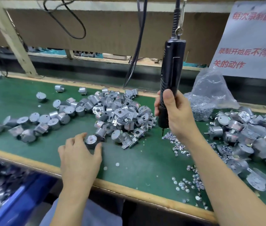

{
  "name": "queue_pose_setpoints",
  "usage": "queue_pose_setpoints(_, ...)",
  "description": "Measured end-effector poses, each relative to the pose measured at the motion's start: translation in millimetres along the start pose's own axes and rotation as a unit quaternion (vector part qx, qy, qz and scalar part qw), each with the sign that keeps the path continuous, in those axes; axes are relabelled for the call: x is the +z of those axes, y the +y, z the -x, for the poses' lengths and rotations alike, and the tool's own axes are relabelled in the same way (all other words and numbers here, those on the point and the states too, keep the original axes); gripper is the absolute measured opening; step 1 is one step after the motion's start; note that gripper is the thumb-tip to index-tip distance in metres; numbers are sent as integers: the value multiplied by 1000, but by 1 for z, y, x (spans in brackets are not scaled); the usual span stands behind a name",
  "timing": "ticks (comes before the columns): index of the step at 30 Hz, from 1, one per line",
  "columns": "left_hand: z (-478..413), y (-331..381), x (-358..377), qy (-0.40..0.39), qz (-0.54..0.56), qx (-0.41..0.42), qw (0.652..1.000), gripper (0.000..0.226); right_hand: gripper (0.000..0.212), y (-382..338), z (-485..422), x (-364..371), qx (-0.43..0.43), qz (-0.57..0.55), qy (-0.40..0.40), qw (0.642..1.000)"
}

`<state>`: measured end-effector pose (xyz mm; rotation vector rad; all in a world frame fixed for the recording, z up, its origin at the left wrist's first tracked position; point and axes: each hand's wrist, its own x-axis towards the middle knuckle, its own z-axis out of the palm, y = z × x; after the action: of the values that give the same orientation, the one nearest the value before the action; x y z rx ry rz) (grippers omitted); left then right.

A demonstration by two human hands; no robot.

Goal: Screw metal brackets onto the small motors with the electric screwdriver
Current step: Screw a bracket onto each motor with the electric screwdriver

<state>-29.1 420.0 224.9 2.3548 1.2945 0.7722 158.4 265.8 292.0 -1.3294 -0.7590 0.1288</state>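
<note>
Screws (180,146) beside central motor heap (120,111)

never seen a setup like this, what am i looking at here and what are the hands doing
This is one picture from a camera worn on a person's head, looking down at their own two hands; there is no robot. The right hand grips a black electric screwdriver hung from above, tip down by loose screws. The left hand holds one small motor. On the green bench lie piles of motors, some with metal brackets, and a plastic bag.
</note>
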Motion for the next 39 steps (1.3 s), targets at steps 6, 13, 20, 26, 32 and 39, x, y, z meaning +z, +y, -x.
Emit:
queue_pose_setpoints(6,-2,0,0,10,12,-12,1000,35,82,1,1,-6,9,-51,2,999)
queue_pose_setpoints(13,5,18,-18,37,59,14,997,32,75,8,0,-7,41,-105,-11,994)
queue_pose_setpoints(20,31,45,-18,-73,212,216,950,32,72,14,0,-4,48,-102,-3,994)
queue_pose_setpoints(26,50,55,8,-170,184,293,922,33,77,13,1,-4,46,-108,-3,993)
queue_pose_setpoints(32,51,52,19,-193,151,309,919,35,79,10,0,-7,43,-102,1,994)
queue_pose_setpoints(39,51,51,19,-192,159,309,918,41,76,10,1,-8,33,-87,25,995)
